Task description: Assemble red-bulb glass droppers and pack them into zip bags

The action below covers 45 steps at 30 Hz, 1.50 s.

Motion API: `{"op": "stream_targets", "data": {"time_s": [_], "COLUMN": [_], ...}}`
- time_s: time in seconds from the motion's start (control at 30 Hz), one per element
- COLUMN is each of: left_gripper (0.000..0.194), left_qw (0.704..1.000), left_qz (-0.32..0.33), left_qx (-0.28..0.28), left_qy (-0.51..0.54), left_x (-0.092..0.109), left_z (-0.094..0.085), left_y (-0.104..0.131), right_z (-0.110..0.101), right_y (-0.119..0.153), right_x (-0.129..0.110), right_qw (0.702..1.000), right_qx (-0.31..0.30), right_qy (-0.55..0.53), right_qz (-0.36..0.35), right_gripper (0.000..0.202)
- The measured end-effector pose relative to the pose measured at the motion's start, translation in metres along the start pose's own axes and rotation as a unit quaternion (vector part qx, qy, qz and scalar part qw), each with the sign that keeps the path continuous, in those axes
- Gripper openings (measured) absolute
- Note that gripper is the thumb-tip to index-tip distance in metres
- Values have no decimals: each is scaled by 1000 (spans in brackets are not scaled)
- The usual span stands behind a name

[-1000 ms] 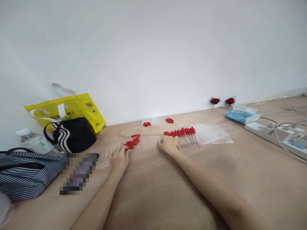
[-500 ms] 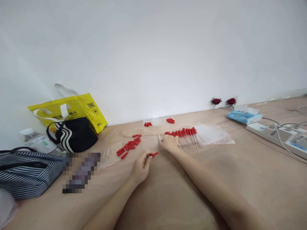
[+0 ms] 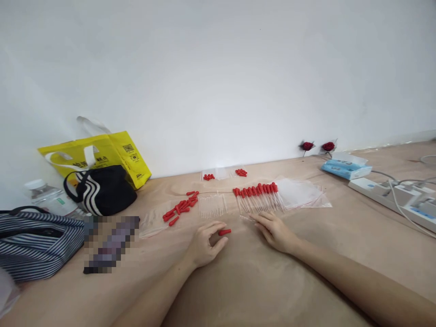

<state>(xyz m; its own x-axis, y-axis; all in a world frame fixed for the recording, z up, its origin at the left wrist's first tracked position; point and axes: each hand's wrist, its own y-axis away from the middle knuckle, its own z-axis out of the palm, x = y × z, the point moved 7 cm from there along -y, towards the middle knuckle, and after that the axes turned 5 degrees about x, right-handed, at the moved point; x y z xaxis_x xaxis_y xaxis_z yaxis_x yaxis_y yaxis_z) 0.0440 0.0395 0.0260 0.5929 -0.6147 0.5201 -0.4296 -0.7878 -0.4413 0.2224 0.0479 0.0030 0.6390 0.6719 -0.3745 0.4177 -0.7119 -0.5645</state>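
My left hand rests on the table with thumb and index finger apart. A single red rubber dropper bulb lies between those two fingertips, apparently on the tabletop. My right hand, fingers together and pointing left, has a thin clear dropper tube at its fingertips. Behind it is a row of droppers, clear tubes with red bulbs on their far ends. Several bare clear tubes lie side by side beyond my left hand. Left of them is a pile of loose red bulbs.
Small red bulbs on a plastic bag lie by the wall. Clear zip bags spread right of the droppers. Further right are a blue tissue pack and a power strip. Bags, including a yellow one, and a bottle stand left.
My left hand has loosened its pinch on the red bulb. My right hand has moved from the bare tubes toward me and to the right, with a clear tube at its fingertips.
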Motion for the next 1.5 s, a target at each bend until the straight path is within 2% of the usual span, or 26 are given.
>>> {"op": "stream_targets", "data": {"time_s": [0.1,0.2,0.37,0.57,0.73,0.9,1.03,1.27,1.5], "left_gripper": [28,18,15,21,25,24,22,17,18], "left_qw": [999,998,999,997,997,994,991,998,999], "left_qz": [-18,-28,-14,-52,-67,-82,-98,-58,24], "left_qx": [4,16,38,31,31,8,23,3,-7], "left_qy": [-39,-57,-36,-37,-11,70,85,34,-33], "left_x": [-7,-13,-6,-7,-10,-10,-13,-4,14], "left_z": [7,12,10,10,12,17,16,14,14], "left_y": [-2,-6,-8,-5,-5,-3,-1,-1,1], "right_z": [5,8,3,3,8,12,14,12,12], "right_y": [-2,-5,-5,-4,-4,-2,-2,-3,-6], "right_x": [-7,-13,-17,-27,-37,-39,-42,-44,-41], "right_qw": [999,999,999,998,999,999,999,996,992], "right_qx": [-25,-24,19,53,42,21,-4,-41,-32], "right_qy": [-2,-12,-25,-24,-20,-25,-39,-24,18], "right_qz": [-20,-24,-11,-13,-25,-25,-30,-73,-117], "right_gripper": [28,24,21,19,19,20,20,20,23]}}
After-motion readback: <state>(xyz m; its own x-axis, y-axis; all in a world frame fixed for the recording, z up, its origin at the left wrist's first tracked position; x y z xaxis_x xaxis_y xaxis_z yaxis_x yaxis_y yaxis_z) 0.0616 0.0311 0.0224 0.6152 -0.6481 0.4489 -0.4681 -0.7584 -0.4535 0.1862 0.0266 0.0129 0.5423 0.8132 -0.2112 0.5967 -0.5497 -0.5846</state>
